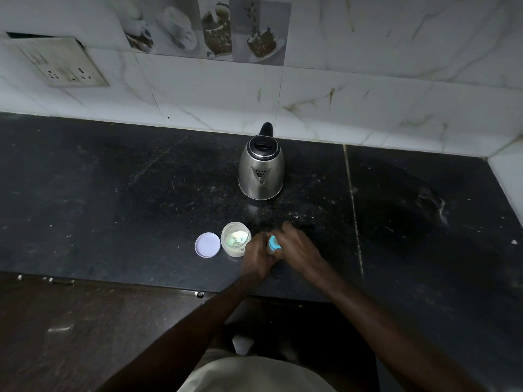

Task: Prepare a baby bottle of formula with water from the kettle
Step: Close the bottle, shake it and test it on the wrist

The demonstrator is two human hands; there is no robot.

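Note:
A baby bottle with a blue collar (274,244) stands on the black counter (113,193) near its front edge, mostly hidden by my hands. My left hand (258,254) grips the bottle's body from the left. My right hand (297,246) curls over the blue top from the right. Just left of them is an open clear jar of white formula powder (235,239) with a pale scoop inside. Its round white lid (207,245) lies flat beside it. A steel kettle (261,168) with a black handle stands further back, spout toward me, lid open.
A tiled wall runs behind the counter, with a socket plate (60,63) at the upper left. A side wall closes the counter at the far right. Brown cabinet fronts (85,321) lie below the counter edge.

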